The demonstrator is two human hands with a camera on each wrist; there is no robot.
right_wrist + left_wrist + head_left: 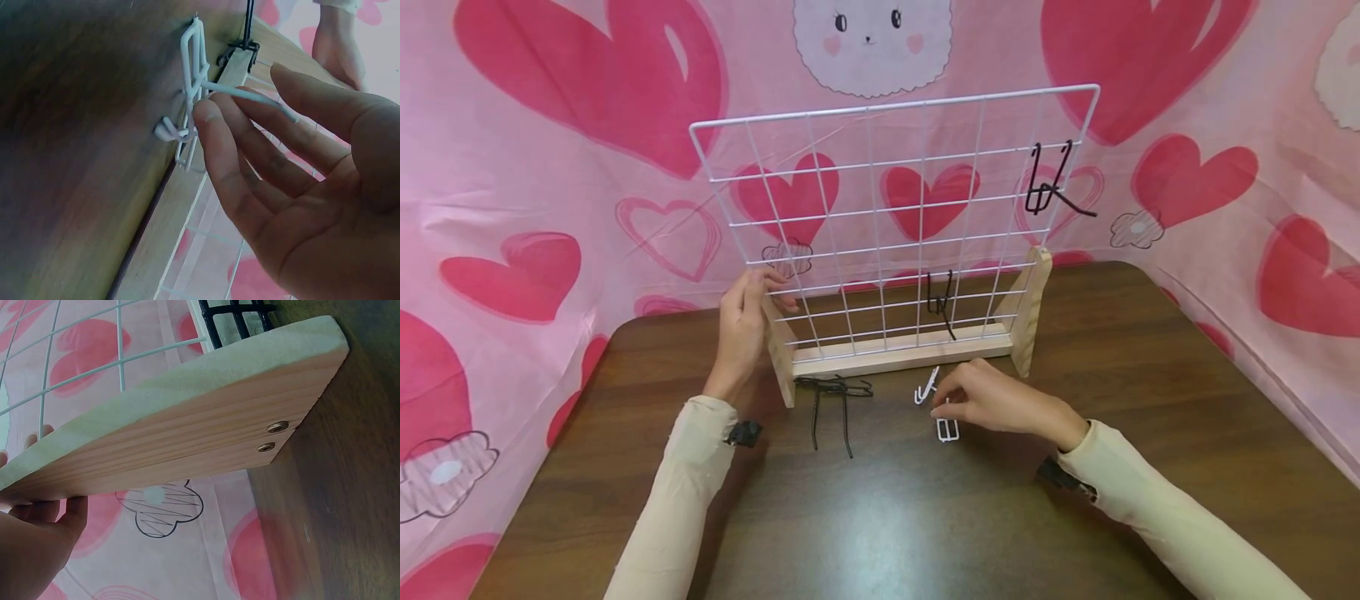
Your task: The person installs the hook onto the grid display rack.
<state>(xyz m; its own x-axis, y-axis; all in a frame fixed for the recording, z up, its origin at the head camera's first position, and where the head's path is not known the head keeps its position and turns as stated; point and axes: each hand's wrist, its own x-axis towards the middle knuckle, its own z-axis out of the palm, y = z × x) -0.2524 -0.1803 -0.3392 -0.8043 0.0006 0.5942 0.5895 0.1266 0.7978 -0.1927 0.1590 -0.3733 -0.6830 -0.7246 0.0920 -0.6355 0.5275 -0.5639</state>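
Note:
A white wire grid [895, 107] stands in a wooden stand whose left side panel [187, 431] is gripped near its top by my left hand [742, 321], thumb and fingers on opposite faces. My right hand [1000, 400] is low in front of the stand, over a white wire hook [199, 56]. In the right wrist view its index fingertip [209, 115] is right at the hook's frame. The thumb stays apart, with the hook's prong passing between. Another white hook [927, 388] lies just left of that hand.
One black hook [1039, 196] hangs at the grid's upper right, another [938, 305] low on it, right of centre. Several black wire hooks [831, 386] lie in front of the base's left end. A pink heart-patterned cloth [662, 50] hangs behind the brown table [865, 533].

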